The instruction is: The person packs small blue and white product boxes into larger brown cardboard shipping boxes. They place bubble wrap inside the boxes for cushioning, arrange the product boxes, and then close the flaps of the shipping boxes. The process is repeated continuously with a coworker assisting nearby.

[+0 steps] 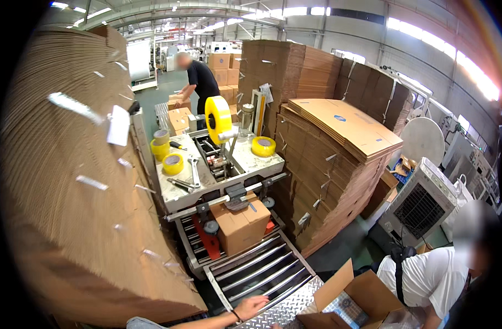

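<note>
My left hand point(251, 308) reaches in from the lower edge, a dark band on its wrist. Its fingers are stretched out over the near end of the roller conveyor point(257, 272), beside a diamond-patterned metal plate point(291, 305), and hold nothing. A skin-coloured sliver at the lower edge, left of the open carton, may be my right hand point(276, 326); its fingers are hidden. The open carton point(376, 290) has raised flaps and blue-and-white packs inside. Ahead, a closed carton point(241, 226) sits on the rollers under the carton-sealing machine point(179, 198).
A tape roll point(218, 120) stands on the sealer, with loose rolls point(173, 163) and a wrench point(194, 172) on its top. Flat cardboard stacks rise left point(81, 181) and right point(322, 175). One person point(426, 274) bends at the right; another point(201, 79) handles boxes beyond the sealer.
</note>
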Motion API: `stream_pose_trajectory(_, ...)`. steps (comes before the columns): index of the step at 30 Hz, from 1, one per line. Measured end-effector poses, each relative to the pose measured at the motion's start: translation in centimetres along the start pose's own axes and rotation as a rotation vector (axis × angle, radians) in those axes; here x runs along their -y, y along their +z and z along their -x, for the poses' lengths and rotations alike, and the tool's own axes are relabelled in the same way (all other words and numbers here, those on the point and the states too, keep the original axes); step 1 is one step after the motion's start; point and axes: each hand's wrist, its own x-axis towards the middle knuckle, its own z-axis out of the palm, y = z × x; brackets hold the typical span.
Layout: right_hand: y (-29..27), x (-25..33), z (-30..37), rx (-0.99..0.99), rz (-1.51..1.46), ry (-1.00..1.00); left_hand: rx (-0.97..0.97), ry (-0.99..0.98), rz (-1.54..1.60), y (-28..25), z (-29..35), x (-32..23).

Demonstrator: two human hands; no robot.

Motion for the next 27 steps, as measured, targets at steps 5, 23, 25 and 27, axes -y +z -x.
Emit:
stream_pose_trajectory(5, -4.3, -4.6, 8.1, 0.086, 0.227, -0.109, -0.275, 0.032, -0.204, -13.9, 2.7, -13.2)
stream_pose_trajectory(23, -5.2, -10.8, 17.3, 0.240, 0.381, -0.221, -0.817, 0.365, -1.827, -49.3, 8.7, -64.9)
stream_pose_trajectory(25, -4.5, -9.8, 17.9, 0.264, 0.372, -0.234, -0.770, 0.286, -1.810, -50.2, 9.3, -65.5)
stream_pose_trajectory(27, -5.1, -10.7, 18.0, 0.218, 0.347, -0.227, -0.688, 0.402, -1.790, -49.2, 7.3, -66.3)
